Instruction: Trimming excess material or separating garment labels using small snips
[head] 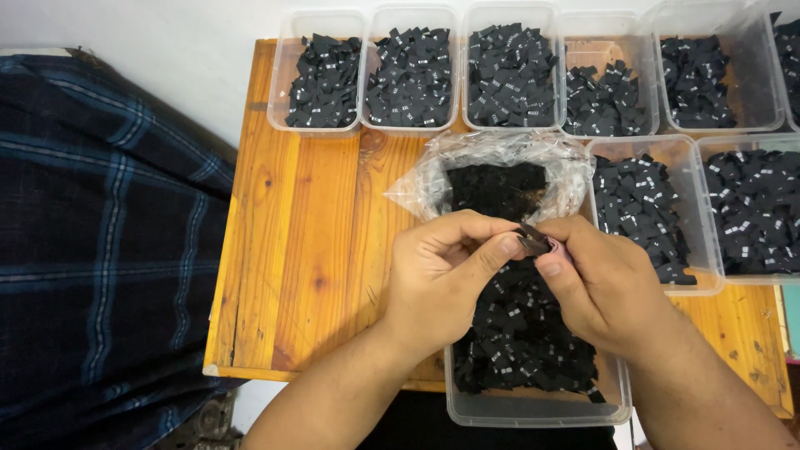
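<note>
Both hands meet over the middle of the wooden bench [308,242]. Left hand [442,271] and right hand [596,283] are pinched together on one small black woven label [533,242], thumb + forefinger tips of each closed narrow around it; label sits right btwn the two hands, held just above a clear plastic tub [533,408] at the near edge of the bench. That tub is full of loose black labels w/ small white marks.

Directly behind the hands: an open clear plastic bag [433,179], crumpled, w/ more black labels inside.

Back row along the far edge: five clear tubs side by side, e.g. far-left tub [287,117], each part-filled w/ the same kind of black labels; a sixth cut off at the right frame edge. Second row on the right: two more tubs, the nearer one [696,283] just beside the right hand, both holding labels.

Left of the bench: dark blue plaid cloth [100,250], covering most of that side. Pale floor or wall behind the tubs, can't tell which.
</note>
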